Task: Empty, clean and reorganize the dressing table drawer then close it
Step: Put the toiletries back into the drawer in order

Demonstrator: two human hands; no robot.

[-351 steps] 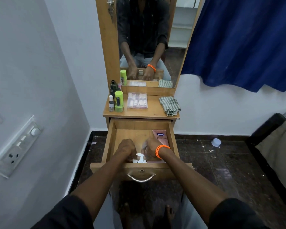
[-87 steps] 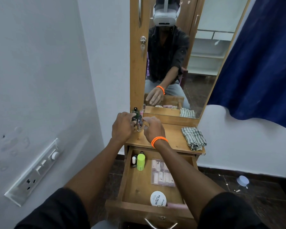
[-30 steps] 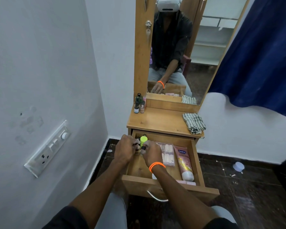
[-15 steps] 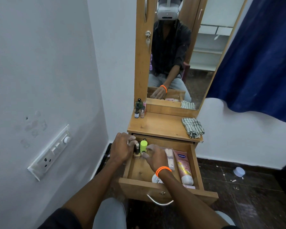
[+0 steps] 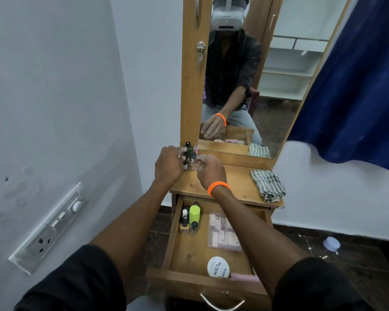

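- Two hands reach to the back left corner of the dressing table top, where a few small bottles stand against the mirror frame.
- Left hand has its fingers curled around the dark green bottle in that group; the grip looks closed on it, though the fingertips are partly hidden.
- Right hand, with an orange wristband, sits just beside the bottles, fingers bent and loosely pinched; whether it holds anything cannot be told.
- Drawer is pulled open below the top.
- Inside, at the back left: a lime green bottle and several small dark vials, all upright.
- Clear packet of pale pink items lies toward the right.
- Round white tin rests near the front wall.
- Striped folded cloth lies on the top's right side.
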